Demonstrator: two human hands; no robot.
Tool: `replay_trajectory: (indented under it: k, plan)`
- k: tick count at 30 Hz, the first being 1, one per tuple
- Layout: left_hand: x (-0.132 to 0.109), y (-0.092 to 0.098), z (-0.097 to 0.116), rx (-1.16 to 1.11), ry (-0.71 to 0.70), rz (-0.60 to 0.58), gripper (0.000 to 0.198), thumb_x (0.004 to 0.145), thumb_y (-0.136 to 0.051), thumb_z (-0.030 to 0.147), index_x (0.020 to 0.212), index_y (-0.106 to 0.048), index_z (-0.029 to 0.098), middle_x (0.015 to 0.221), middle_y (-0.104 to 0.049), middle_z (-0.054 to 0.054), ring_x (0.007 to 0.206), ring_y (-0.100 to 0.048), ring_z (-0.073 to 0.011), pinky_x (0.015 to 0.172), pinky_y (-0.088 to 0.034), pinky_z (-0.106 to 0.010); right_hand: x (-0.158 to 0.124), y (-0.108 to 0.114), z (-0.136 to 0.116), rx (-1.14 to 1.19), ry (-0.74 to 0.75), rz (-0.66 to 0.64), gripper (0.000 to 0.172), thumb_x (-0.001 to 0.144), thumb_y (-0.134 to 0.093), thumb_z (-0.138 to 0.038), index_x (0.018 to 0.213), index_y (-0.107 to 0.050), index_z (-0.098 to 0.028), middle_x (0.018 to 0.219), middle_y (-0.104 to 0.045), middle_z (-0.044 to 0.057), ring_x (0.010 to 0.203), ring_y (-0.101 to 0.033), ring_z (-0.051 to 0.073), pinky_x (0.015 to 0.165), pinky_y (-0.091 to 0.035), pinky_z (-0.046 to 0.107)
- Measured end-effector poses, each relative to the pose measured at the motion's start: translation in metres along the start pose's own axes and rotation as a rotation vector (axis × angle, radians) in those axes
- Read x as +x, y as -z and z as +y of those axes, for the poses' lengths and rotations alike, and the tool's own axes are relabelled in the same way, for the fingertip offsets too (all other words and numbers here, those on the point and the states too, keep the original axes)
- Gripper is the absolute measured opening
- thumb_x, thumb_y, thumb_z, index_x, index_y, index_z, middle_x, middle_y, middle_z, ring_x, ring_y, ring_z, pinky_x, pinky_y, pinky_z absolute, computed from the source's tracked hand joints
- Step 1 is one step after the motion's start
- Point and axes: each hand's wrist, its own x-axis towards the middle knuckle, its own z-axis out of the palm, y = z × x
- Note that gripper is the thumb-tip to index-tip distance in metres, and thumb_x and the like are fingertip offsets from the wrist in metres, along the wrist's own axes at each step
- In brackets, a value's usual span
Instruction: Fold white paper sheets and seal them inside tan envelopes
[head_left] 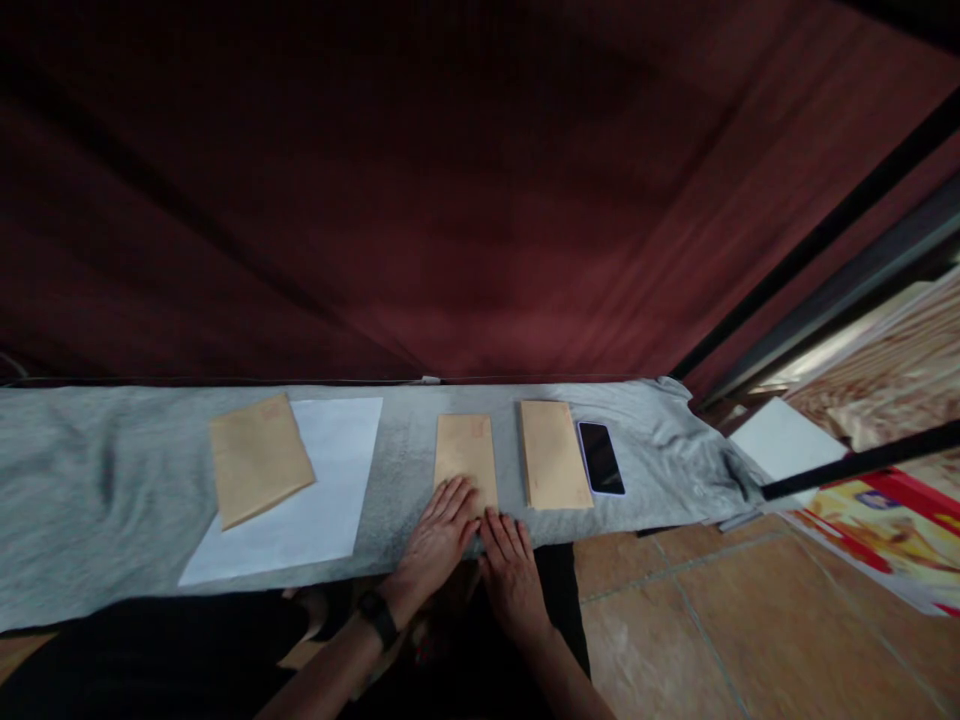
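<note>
A brown paper envelope lies flat on the grey cloth directly ahead, with faint red print near its top right corner. My left hand rests palm down on its lower part, fingers stretched out. At its lower right corner lies my right hand, fingers extended and touching the near edge. To the right is a small stack of brown envelopes. On the left, more brown envelopes lie tilted, partly over white paper.
A phone with a dark screen lies right of the envelope stack. Grey cloth covers the narrow surface, backed by a dark red curtain. Black frame bars cross the right side. A red and yellow box stands over the tiled floor.
</note>
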Motion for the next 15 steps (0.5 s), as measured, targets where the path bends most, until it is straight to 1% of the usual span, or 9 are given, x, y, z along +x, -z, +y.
replay_trajectory:
  k: [2, 4, 11, 15]
  plan:
    - [0.016, -0.007, -0.004, -0.016, -0.002, -0.006, 0.045, 0.102, -0.04, 0.03, 0.144, -0.049, 0.018, 0.155, -0.046, -0.01, 0.145, -0.039, -0.0244, 0.119, -0.034, -0.046, -0.001, -0.002, 0.004, 0.007, 0.02, -0.021, 0.058, 0.101, -0.039, -0.018, 0.158, -0.029, -0.023, 0.158, -0.041, 0.006, 0.147, -0.037, 0.025, 0.12, -0.033, 0.051]
    - [0.033, -0.014, -0.01, -0.03, 0.011, -0.02, 0.047, 0.102, -0.04, 0.031, 0.147, -0.047, 0.018, 0.157, -0.044, -0.01, 0.147, -0.036, -0.0246, 0.12, -0.031, -0.047, -0.002, -0.004, 0.007, 0.015, 0.032, -0.034, 0.062, 0.098, -0.039, -0.015, 0.159, -0.027, -0.023, 0.159, -0.04, 0.006, 0.148, -0.035, 0.026, 0.119, -0.033, 0.052]
    - [0.094, -0.027, -0.04, -0.015, 0.066, -0.039, 0.051, 0.101, -0.039, 0.038, 0.15, -0.043, 0.022, 0.159, -0.041, -0.007, 0.149, -0.03, -0.0253, 0.124, -0.019, -0.051, -0.003, -0.007, 0.008, 0.029, 0.024, -0.014, 0.071, 0.092, -0.041, -0.006, 0.159, -0.026, -0.024, 0.16, -0.039, 0.006, 0.148, -0.034, 0.025, 0.119, -0.033, 0.053]
    - [0.119, -0.033, -0.052, -0.03, 0.122, -0.051, 0.052, 0.102, -0.036, 0.041, 0.152, -0.041, 0.027, 0.159, -0.041, -0.005, 0.15, -0.029, -0.0267, 0.123, -0.016, -0.053, -0.003, -0.006, 0.007, 0.038, 0.008, -0.039, 0.073, 0.091, -0.039, -0.005, 0.159, -0.025, -0.026, 0.161, -0.036, 0.004, 0.149, -0.032, 0.025, 0.119, -0.033, 0.053]
